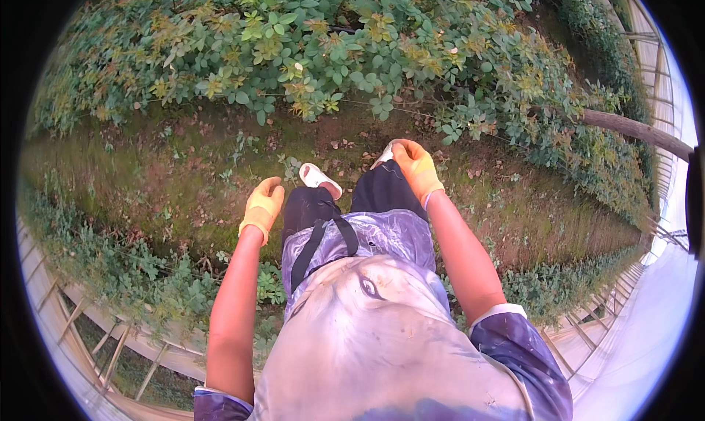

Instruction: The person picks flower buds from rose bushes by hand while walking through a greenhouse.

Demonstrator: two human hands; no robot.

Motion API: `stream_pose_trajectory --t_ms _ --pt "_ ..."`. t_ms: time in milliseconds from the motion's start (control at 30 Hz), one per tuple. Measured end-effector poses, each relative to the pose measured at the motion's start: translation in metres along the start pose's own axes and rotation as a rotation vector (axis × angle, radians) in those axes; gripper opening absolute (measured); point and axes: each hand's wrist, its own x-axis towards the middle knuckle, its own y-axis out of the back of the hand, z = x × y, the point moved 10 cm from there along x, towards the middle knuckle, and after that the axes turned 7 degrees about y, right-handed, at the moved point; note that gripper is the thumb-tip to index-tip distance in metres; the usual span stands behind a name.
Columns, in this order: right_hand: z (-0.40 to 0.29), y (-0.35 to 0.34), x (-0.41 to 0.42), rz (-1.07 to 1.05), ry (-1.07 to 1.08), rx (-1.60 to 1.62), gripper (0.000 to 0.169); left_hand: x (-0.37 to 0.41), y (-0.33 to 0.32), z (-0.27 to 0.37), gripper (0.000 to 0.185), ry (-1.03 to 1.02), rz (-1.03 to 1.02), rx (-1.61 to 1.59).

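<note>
My left hand [262, 207], in a yellow-orange work glove, hangs beside my left thigh over the soil path. A small gap shows between its thumb and bent fingers, and nothing is visible in it. In a matching glove, my right hand [417, 167] is in front of my right leg, its fingers curled. It partly covers a white shoe [384, 155] from my view; its palm is hidden. Ahead of both hands stands a dense row of leafy bushes [330, 52], probably roses, with a few pale buds [298, 66].
A thin wire [407, 111] runs along the near side of the bushes. To the right a wooden pole [636, 128] slants out of the row. Mossy soil [193, 162] with fallen leaves lies underfoot. Behind me are lower plants [148, 272] and a plastic-sheeted greenhouse frame [115, 355].
</note>
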Motion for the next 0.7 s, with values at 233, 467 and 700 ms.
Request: stream_pose_trajectory --t_ms 233,467,700 --pt "-0.014 -0.009 0.000 -0.039 0.025 0.029 0.036 -0.004 -0.008 0.002 0.043 -0.042 0.021 -0.207" --pt "0.033 0.041 -0.009 -0.023 -0.068 0.090 0.034 0.018 -0.078 0.112 0.041 -0.111 -0.084 -0.247" --pt "0.116 0.140 -0.039 0.185 -0.147 0.142 0.038 0.123 -0.106 0.235 0.041 -0.112 0.044 -0.321"
